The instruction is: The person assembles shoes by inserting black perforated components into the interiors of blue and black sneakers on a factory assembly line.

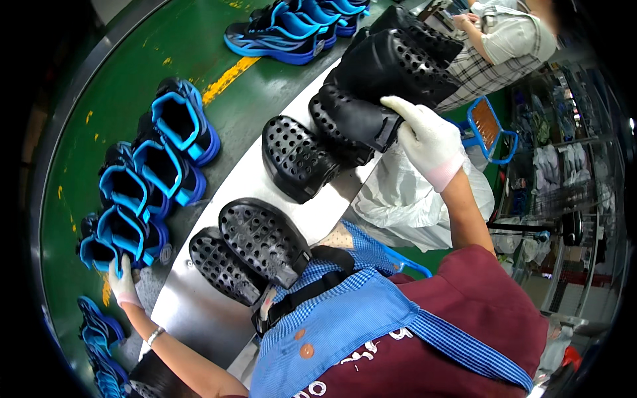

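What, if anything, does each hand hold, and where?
Right hand: black shoe form, gripped by its near end. Left hand: at the rear of a blue-and-black sneaker; grip unclear.

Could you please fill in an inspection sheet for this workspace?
Surface: a pale ledge beside a green belt with worn yellow marks.
Job's things: blue-and-black shoes in groups on the belt; perforated black forms on the ledge, more piled at its far end.
Clutter: crumpled white plastic beside the ledge.
Left hand: gloved, fingers at a shoe's collar; firmness of grip cannot be told.
Right hand: gloved, gripping the end of a black form.
Cables: nothing seen.
Surroundings: a co-worker, a blue-framed seat and loaded racks to the right.
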